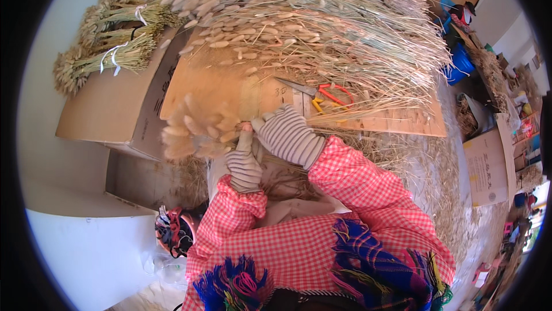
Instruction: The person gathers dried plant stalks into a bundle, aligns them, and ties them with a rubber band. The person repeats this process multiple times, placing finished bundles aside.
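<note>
My left hand [245, 166], in a striped glove with the thumb tip bare, grips a bunch of bunny-tail grass [200, 127]. The fluffy heads point left and look blurred. Against the thumb of that hand rests my right hand [290, 136], gloved alike, its fingers curled down. What it pinches is hidden. Both hands are at the near edge of a wooden board [207, 82]. Just beyond the right hand lie scissors [317, 91] with red and yellow handles, blades towards the left. A large heap of dried bunny-tail grass [310, 30] covers the far part of the board.
Tied grass bundles [116, 54] lie on a cardboard box [108, 110] at the left. A pink container [187, 224] with dark strips stands low on the left. Stem scraps [384, 156] litter the right side, near another cardboard box [487, 168] and a blue bucket [460, 65].
</note>
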Demonstrator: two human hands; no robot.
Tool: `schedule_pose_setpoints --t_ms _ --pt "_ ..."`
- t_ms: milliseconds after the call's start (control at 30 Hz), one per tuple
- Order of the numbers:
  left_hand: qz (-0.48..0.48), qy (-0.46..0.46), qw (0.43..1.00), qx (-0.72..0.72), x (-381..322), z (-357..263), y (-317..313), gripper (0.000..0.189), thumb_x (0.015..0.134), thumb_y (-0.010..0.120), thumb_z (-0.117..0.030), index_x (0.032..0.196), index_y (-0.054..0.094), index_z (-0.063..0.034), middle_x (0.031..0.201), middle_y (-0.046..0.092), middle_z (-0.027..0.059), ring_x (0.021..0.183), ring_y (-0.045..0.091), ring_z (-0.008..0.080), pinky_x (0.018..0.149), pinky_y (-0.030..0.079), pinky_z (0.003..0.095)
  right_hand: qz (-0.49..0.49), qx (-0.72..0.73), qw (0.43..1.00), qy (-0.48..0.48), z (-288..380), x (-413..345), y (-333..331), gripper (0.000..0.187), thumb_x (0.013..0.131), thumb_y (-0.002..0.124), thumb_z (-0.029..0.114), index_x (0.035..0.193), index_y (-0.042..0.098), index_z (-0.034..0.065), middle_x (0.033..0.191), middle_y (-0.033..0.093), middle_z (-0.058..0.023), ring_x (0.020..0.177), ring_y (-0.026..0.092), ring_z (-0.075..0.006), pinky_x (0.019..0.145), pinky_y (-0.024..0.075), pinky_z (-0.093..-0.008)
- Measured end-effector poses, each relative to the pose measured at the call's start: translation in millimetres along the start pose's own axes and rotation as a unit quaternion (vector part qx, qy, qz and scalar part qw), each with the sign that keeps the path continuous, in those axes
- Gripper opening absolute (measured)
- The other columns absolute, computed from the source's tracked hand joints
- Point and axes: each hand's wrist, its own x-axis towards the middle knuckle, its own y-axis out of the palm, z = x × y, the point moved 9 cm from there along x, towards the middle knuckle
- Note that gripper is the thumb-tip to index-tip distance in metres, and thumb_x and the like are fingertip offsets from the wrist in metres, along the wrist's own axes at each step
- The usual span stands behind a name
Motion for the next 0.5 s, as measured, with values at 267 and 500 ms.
schedule_pose_setpoints --t_ms 267,500 --pt "0.103 0.055 0.987 0.111 5 -10 -12 0.030 0.103 0.039 -0.029 0.101 0.052 -0.0019 0.056 0.032 -0.0029 0.045 0.028 0.0104 0.043 0.026 0.0270 -0.091 -0.088 0.992 -0.016 -35 -45 -18 0.021 0.084 0.056 0.026 0.094 0.058 0.0075 0.080 0.065 -0.0113 0.076 0.065 -0.0281 0.076 0.0474 -0.0442" --pt "0.225 0.000 0.974 0.007 19 -5 -13 0.032 0.104 0.036 -0.031 0.100 0.051 -0.0028 0.057 0.035 -0.0016 0.045 0.029 0.0126 0.044 0.027 0.0274 -0.110 -0.170 0.979 0.032 -103 -83 -35 0.035 0.075 0.065 0.030 0.101 0.056 0.0091 0.095 0.062 -0.0095 0.090 0.061 -0.0272 0.085 0.0444 -0.0456"
